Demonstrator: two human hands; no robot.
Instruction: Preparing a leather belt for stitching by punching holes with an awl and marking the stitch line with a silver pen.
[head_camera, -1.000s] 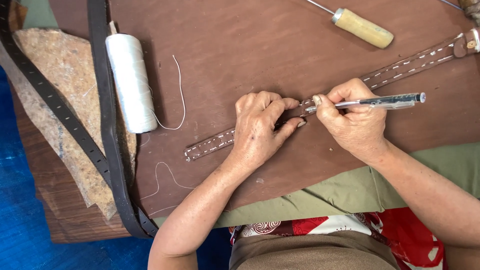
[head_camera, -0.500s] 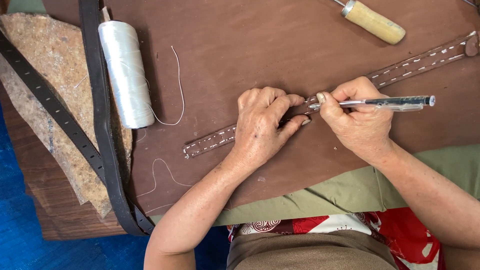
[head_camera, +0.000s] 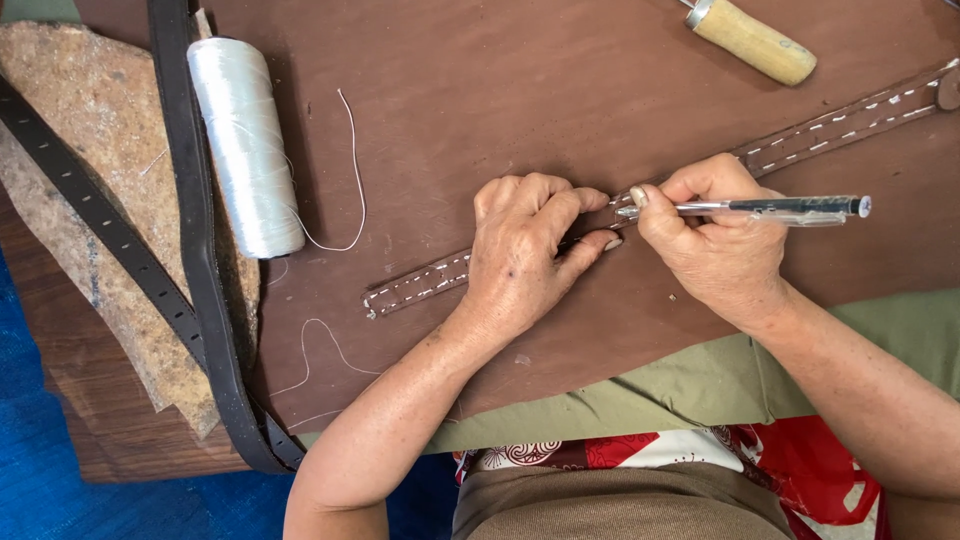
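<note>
A narrow brown leather strap (head_camera: 420, 285) with white stitching lies slantwise on a large brown leather sheet (head_camera: 520, 90). My left hand (head_camera: 525, 255) presses down on the strap's middle, fingers curled over it. Just to its right, my right hand (head_camera: 715, 240) grips a clear pen (head_camera: 770, 208), whose tip meets the strap between the two hands. The strap's far end (head_camera: 860, 115) runs up to the right edge.
A spool of white thread (head_camera: 243, 145) lies at the left with a loose thread end (head_camera: 345, 170). Two dark belts (head_camera: 195, 250) cross a rough stone slab (head_camera: 80, 180). A wooden-handled tool (head_camera: 750, 40) lies at the top right. Green cloth (head_camera: 700, 385) covers my lap.
Both hands stay on the strap with the pen; the view has shifted slightly, so everything sits a little higher and further right in the picture.
</note>
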